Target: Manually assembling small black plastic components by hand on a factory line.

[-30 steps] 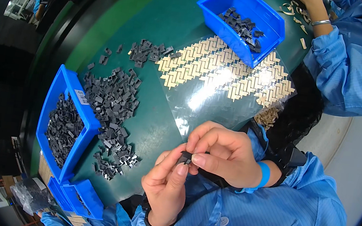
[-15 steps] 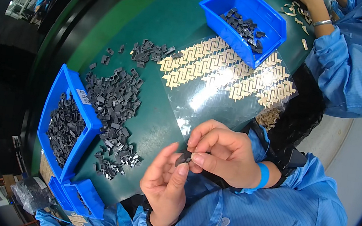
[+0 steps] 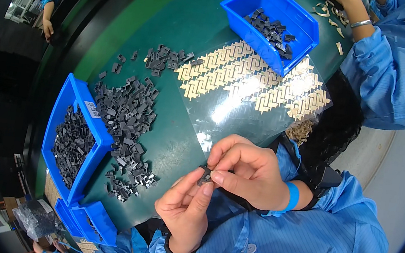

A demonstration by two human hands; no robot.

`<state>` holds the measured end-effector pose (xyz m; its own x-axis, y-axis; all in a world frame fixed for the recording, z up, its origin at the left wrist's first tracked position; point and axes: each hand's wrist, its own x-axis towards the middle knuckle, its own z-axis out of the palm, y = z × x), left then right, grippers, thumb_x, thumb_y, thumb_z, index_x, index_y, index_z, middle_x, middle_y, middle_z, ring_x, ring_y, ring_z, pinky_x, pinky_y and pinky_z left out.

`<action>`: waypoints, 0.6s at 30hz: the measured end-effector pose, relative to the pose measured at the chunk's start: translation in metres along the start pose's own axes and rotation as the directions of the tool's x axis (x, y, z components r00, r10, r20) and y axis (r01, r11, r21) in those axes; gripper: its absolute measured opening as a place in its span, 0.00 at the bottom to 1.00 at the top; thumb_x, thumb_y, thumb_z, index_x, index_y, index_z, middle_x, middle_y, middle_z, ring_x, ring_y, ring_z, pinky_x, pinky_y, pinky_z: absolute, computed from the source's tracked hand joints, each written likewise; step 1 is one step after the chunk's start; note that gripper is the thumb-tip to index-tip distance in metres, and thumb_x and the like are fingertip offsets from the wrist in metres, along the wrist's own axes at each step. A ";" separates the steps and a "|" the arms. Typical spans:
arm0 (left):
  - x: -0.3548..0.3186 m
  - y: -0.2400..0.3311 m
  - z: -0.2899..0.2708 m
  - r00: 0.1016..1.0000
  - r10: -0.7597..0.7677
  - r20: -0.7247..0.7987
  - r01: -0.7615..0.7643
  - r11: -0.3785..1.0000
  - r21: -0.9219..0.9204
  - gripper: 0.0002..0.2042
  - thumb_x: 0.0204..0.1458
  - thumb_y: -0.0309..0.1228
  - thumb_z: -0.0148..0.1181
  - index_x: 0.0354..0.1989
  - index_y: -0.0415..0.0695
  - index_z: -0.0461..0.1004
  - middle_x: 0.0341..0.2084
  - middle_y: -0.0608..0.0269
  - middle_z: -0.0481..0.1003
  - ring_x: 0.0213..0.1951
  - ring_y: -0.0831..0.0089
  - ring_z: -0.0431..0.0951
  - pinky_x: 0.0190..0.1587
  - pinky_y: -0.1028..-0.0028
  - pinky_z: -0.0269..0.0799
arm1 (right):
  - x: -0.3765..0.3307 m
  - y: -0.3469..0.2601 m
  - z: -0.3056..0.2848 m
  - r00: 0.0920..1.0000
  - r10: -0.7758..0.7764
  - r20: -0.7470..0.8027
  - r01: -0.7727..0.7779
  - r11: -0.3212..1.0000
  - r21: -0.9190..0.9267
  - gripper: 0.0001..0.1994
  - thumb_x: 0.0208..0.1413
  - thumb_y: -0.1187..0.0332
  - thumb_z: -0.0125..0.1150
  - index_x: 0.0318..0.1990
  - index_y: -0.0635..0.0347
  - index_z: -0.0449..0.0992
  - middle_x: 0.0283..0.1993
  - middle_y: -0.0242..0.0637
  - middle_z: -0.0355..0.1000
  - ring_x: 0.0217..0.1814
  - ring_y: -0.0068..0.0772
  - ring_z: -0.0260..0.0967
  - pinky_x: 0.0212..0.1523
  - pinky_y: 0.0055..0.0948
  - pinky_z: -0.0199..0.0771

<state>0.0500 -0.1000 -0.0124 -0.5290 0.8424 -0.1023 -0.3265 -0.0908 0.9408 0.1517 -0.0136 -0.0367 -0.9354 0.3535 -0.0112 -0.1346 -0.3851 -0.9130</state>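
Observation:
A small dark grey plastic part (image 3: 203, 176) is pinched in front of my chest. My left hand (image 3: 185, 210) grips it from below left between thumb and fingertips. From the right, my right hand (image 3: 249, 174) closes thumb and fingers at the part's other side; whether a small piece sits under that thumb is hidden. Beyond my hands lies a clear sheet (image 3: 203, 121) carrying rows of cream adhesive pieces (image 3: 243, 73). A loose heap of similar dark grey parts (image 3: 127, 111) spreads over the green table to the left.
A blue bin (image 3: 304, 32) holding some grey parts stands at the sheet's far edge. At the left, another blue bin (image 3: 104, 139) is full of them, with smaller blue bins (image 3: 98, 220) nearer. A co-worker's arm (image 3: 360, 32) reaches in at upper right, beside peeled strips (image 3: 334, 22).
My left fingers have straightened and closed further on the grey part, which has turned a little between both hands. At the far upper left, another person's arm has lowered.

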 end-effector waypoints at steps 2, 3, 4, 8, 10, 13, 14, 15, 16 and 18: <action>-0.001 0.001 0.000 1.000 -0.009 0.007 0.009 1.000 0.008 0.14 0.47 0.13 0.56 0.44 0.29 0.71 0.39 0.49 0.74 0.38 0.69 0.77 0.45 0.73 0.72 | 0.000 0.000 0.000 1.000 0.001 0.002 -0.001 1.000 0.009 0.04 0.49 0.75 0.60 0.27 0.65 0.71 0.29 0.33 0.66 0.30 0.21 0.60 0.32 0.22 0.61; -0.001 0.001 0.000 1.000 -0.010 0.008 0.010 1.000 0.008 0.14 0.47 0.13 0.56 0.44 0.29 0.71 0.39 0.49 0.74 0.38 0.69 0.77 0.45 0.73 0.72 | 0.000 0.001 0.000 1.000 0.001 0.002 -0.001 1.000 0.014 0.04 0.49 0.75 0.60 0.27 0.65 0.71 0.29 0.33 0.66 0.30 0.21 0.60 0.32 0.22 0.61; -0.001 0.001 0.000 1.000 -0.011 0.011 0.010 1.000 0.011 0.14 0.47 0.13 0.56 0.44 0.29 0.71 0.39 0.49 0.74 0.38 0.69 0.77 0.45 0.73 0.73 | 0.000 0.001 0.000 1.000 0.001 0.002 -0.001 1.000 0.018 0.04 0.49 0.75 0.60 0.27 0.65 0.71 0.29 0.33 0.66 0.30 0.21 0.60 0.32 0.22 0.61; -0.001 0.000 0.000 1.000 -0.008 0.020 0.008 1.000 -0.003 0.14 0.46 0.12 0.56 0.44 0.28 0.71 0.39 0.49 0.74 0.39 0.69 0.77 0.46 0.72 0.73 | -0.001 0.000 -0.001 1.000 0.001 0.003 -0.001 0.999 0.035 0.04 0.49 0.75 0.60 0.27 0.65 0.71 0.29 0.33 0.66 0.30 0.21 0.60 0.32 0.22 0.61; -0.001 0.001 0.000 1.000 -0.005 0.025 0.005 1.000 0.000 0.14 0.46 0.12 0.56 0.44 0.29 0.71 0.39 0.49 0.74 0.39 0.69 0.77 0.46 0.72 0.73 | -0.001 0.000 0.000 1.000 0.000 0.004 0.000 0.999 0.044 0.04 0.49 0.75 0.60 0.27 0.65 0.71 0.29 0.33 0.66 0.30 0.21 0.60 0.32 0.22 0.61; -0.002 0.000 0.001 1.000 0.009 0.020 -0.010 0.999 0.045 0.14 0.48 0.14 0.55 0.45 0.30 0.70 0.38 0.49 0.75 0.37 0.69 0.77 0.42 0.73 0.74 | -0.002 0.000 0.000 1.000 -0.001 0.005 0.001 0.998 0.056 0.04 0.49 0.75 0.60 0.27 0.65 0.71 0.29 0.33 0.66 0.31 0.21 0.60 0.32 0.22 0.61; -0.002 0.000 0.001 1.000 0.020 0.009 -0.021 0.996 0.087 0.14 0.49 0.17 0.55 0.46 0.32 0.70 0.36 0.50 0.75 0.35 0.70 0.77 0.39 0.74 0.75 | -0.002 0.001 0.000 1.000 -0.001 0.006 0.001 0.998 0.060 0.04 0.49 0.75 0.60 0.27 0.65 0.71 0.29 0.33 0.66 0.31 0.21 0.60 0.33 0.22 0.60; -0.002 0.000 0.001 1.000 0.021 0.010 -0.021 0.996 0.087 0.14 0.49 0.17 0.55 0.46 0.32 0.70 0.36 0.50 0.75 0.35 0.70 0.77 0.39 0.74 0.75 | -0.002 0.001 0.000 1.000 -0.002 0.006 0.001 0.998 0.064 0.04 0.49 0.75 0.60 0.27 0.65 0.71 0.29 0.33 0.66 0.31 0.21 0.60 0.33 0.22 0.60; -0.002 0.000 0.001 1.000 0.018 0.011 -0.019 0.996 0.083 0.14 0.49 0.17 0.55 0.46 0.32 0.70 0.37 0.49 0.75 0.35 0.70 0.77 0.39 0.74 0.75 | -0.002 0.001 -0.001 1.000 -0.002 0.007 0.002 0.998 0.068 0.04 0.49 0.75 0.60 0.27 0.65 0.71 0.29 0.33 0.65 0.31 0.21 0.60 0.33 0.22 0.60; -0.002 0.000 0.001 1.000 0.016 0.012 -0.017 0.997 0.078 0.14 0.49 0.17 0.55 0.46 0.32 0.70 0.37 0.49 0.75 0.35 0.70 0.77 0.39 0.74 0.75 | -0.002 0.000 -0.001 1.000 -0.003 0.008 0.002 0.997 0.077 0.04 0.49 0.75 0.60 0.27 0.65 0.71 0.29 0.33 0.65 0.31 0.21 0.60 0.33 0.22 0.60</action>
<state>0.0516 -0.1017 -0.0120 -0.5250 0.8470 -0.0832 -0.2554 -0.0635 0.9648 0.1536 -0.0139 -0.0374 -0.9376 0.3476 -0.0051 -0.1614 -0.4484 -0.8791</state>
